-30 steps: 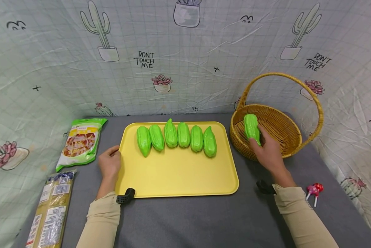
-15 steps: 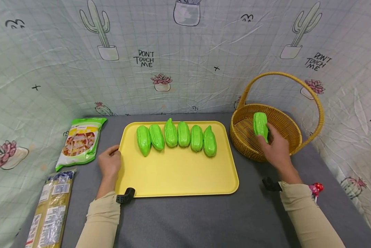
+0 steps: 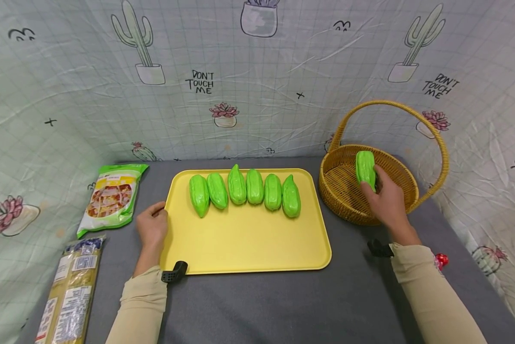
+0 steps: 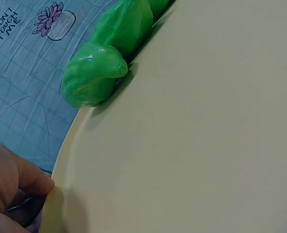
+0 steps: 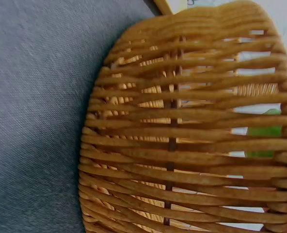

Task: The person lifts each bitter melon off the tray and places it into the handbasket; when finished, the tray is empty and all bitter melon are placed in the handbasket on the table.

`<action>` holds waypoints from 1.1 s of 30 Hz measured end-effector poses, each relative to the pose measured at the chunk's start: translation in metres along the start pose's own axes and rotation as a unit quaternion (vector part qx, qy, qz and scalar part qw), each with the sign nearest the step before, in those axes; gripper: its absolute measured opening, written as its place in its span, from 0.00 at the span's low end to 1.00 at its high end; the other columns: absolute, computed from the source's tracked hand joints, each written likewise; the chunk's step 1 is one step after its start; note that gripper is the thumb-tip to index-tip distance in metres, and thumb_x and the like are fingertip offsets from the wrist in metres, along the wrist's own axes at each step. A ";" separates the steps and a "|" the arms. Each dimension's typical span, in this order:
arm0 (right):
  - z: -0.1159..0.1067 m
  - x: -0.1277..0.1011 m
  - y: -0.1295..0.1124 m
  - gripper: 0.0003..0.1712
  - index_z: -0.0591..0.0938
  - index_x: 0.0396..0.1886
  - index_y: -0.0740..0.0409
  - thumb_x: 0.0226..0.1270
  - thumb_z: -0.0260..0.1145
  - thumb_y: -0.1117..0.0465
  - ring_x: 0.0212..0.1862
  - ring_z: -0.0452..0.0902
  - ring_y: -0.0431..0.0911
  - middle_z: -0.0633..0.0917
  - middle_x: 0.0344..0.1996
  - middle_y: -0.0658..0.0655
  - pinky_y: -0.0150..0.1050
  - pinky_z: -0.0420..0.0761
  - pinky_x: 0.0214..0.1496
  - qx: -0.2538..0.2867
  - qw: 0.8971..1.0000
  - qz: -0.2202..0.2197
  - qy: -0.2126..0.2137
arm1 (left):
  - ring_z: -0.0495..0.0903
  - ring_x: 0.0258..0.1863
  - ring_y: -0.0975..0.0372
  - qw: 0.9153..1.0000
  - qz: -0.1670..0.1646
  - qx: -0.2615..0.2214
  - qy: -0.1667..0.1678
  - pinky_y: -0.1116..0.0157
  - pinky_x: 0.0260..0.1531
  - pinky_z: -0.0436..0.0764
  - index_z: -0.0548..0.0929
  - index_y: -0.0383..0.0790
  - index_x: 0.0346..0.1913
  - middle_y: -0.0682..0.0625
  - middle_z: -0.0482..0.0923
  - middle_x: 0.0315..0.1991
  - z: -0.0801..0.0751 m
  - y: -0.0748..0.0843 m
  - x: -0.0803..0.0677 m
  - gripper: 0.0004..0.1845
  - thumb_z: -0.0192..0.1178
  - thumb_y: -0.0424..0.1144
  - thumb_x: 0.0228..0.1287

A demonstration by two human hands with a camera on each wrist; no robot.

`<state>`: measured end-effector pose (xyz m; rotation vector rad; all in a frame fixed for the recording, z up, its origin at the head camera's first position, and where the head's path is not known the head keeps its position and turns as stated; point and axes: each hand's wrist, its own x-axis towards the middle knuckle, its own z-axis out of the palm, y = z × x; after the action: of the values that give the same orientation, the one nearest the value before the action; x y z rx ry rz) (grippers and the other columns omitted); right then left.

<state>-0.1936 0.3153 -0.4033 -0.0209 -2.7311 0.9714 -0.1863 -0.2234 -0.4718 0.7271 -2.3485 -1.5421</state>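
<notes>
Gourd (image 3: 365,166) in hand, the person works over the basket (image 3: 339,204), with the gourd above or just inside its opening; how high it sits against the rim is hard to tell.

Behind everything hangs the printed cloth (image 3: 274,134), and before it the grey table (image 3: 257,308). Largest on the table is the yellow tray (image 3: 248,241). The left hand (image 3: 152,227) pinches its left rim, fingers curled. A tug or lift from that side would probably set loose gourds rolling.

The basket stands right of the tray, its handle (image 3: 388,102) arching up. If the right wrist leaned on the near wall, the basket might slide or tip.

On the far left lie a long pack (image 3: 72,289) and, beyond it, a green-edged bag (image 3: 113,198), both clear of the work.

Across the tray's far half runs a row of six gourds (image 3: 255,186), side by side. Rounded as they are, a bump would likely scatter them.

The right hand (image 3: 387,198) holds the seventh gourd by its near end, between thumb and fingers. Its skin looks glossy, so a slack pinch could let it slip, and a low sideways move could knock it on the rim.

Smallest, a red sweet (image 3: 442,259) peeks from behind the right sleeve (image 3: 433,291), which could brush it aside.
</notes>
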 end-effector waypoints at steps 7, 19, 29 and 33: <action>0.000 0.009 0.008 0.41 0.53 0.82 0.66 0.81 0.53 0.49 0.63 0.74 0.73 0.71 0.67 0.81 0.66 0.78 0.56 0.007 1.000 0.016 -0.014 | 0.78 0.60 0.46 1.000 -0.005 0.002 -0.001 0.65 0.48 0.74 0.79 0.31 0.66 0.33 0.79 0.62 -0.001 0.001 -0.001 0.21 0.47 0.31 0.77; -0.001 0.021 0.013 0.41 0.53 0.81 0.68 0.81 0.53 0.49 0.62 0.73 0.73 0.71 0.66 0.81 0.65 0.77 0.56 -0.007 0.998 0.044 -0.045 | 0.78 0.60 0.46 1.000 0.003 0.000 -0.003 0.66 0.48 0.74 0.80 0.32 0.66 0.33 0.80 0.62 -0.003 0.004 -0.001 0.21 0.47 0.32 0.77; -0.003 0.035 0.023 0.42 0.52 0.79 0.74 0.82 0.52 0.50 0.65 0.68 0.74 0.66 0.69 0.83 0.66 0.73 0.61 -0.031 0.990 0.076 -0.117 | 0.79 0.59 0.46 1.000 -0.003 0.011 -0.004 0.66 0.48 0.74 0.80 0.33 0.66 0.33 0.80 0.62 -0.001 0.000 0.001 0.21 0.47 0.32 0.77; -0.003 0.037 0.023 0.42 0.53 0.79 0.74 0.81 0.54 0.50 0.64 0.69 0.74 0.66 0.69 0.82 0.64 0.74 0.59 -0.045 0.985 0.075 -0.148 | 0.79 0.60 0.45 1.000 -0.003 0.005 -0.002 0.60 0.53 0.75 0.80 0.32 0.66 0.33 0.79 0.63 0.000 -0.001 0.001 0.21 0.47 0.32 0.77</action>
<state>-0.2307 0.3384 -0.4075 -0.1076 -3.0828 0.9554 -0.1871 -0.2248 -0.4726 0.7355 -2.3612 -1.5373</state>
